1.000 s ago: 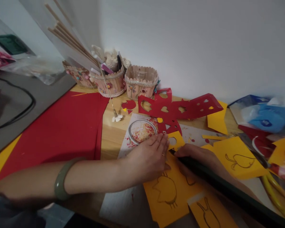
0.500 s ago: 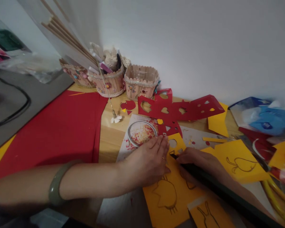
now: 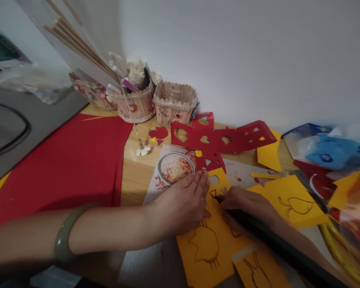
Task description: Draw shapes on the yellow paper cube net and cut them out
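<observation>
My left hand point(image 3: 186, 202) lies flat on the yellow paper point(image 3: 198, 244), its fingers stretched out together. Drawn on this sheet are a fish-like outline and smaller shapes; near its top is a round hole. My right hand point(image 3: 246, 204) grips a dark, long-handled craft knife point(image 3: 267, 240). The knife's tip touches the sheet beside a small triangular outline, just right of my left fingertips. Beneath the paper is a grey-white board point(image 3: 138, 256). Beyond my left hand, a round, silver-rimmed dish point(image 3: 175, 168) holds red and yellow paper bits.
Cut-out red card point(image 3: 225, 140) with heart-shaped holes lies by the wall. Decorated wooden-stick baskets point(image 3: 175, 104) stand at the back. Red sheets point(image 3: 78, 160) spread at left. Yellow drawn cards point(image 3: 297, 200), yellow-handled scissors point(image 3: 339, 244) and a blue packet point(image 3: 333, 152) lie at right.
The whole view has shifted slightly, so things appear a little further left. My left hand still presses the paper, and the knife tip stays near the small triangle.
</observation>
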The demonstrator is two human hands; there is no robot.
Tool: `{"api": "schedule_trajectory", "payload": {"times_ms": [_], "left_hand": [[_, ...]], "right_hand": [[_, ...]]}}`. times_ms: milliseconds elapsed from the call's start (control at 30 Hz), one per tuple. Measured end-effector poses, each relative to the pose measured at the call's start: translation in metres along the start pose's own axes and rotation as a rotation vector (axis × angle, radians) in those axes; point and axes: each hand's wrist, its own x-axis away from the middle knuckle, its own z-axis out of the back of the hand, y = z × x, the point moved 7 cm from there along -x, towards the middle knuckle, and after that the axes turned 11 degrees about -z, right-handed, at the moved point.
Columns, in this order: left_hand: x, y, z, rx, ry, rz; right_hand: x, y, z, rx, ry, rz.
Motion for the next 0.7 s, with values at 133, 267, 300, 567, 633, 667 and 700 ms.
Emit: {"api": "schedule_trajectory", "payload": {"times_ms": [133, 267, 300, 567, 633, 667, 700], "left_hand": [[-0.0006, -0.0007, 0.0008, 0.001, 0.008, -0.002], [-0.0004, -0.0012, 0.0013, -0.002, 0.014, 0.010], [-0.0003, -0.0011, 0.0016, -0.004, 0.017, 0.012], [0.0003, -0.0003, 0.0020, -0.016, -0.001, 0.009], [0.0002, -0.0005, 0.0017, -0.014, 0.000, 0.009], [0.0001, -0.0005, 0.0013, -0.013, 0.000, 0.008], [0.0001, -0.0004, 0.0014, -0.016, 0.006, 0.008]], "right_hand": [[0.0006, -0.0004, 0.0006, -0.003, -0.001, 0.012], [0.0013, 0.0020, -0.0002, -0.011, 0.069, 0.110], [0.0015, 0.0022, -0.0006, -0.021, 0.071, 0.141], [0.0018, 0.0000, 0.0027, -0.052, 0.107, 0.187], [0.0021, -0.0023, 0.0030, -0.052, 0.116, 0.195], [0.0021, -0.0032, 0.0030, -0.053, 0.119, 0.199], [0.0021, -0.0038, 0.0031, -0.054, 0.122, 0.203]]}}
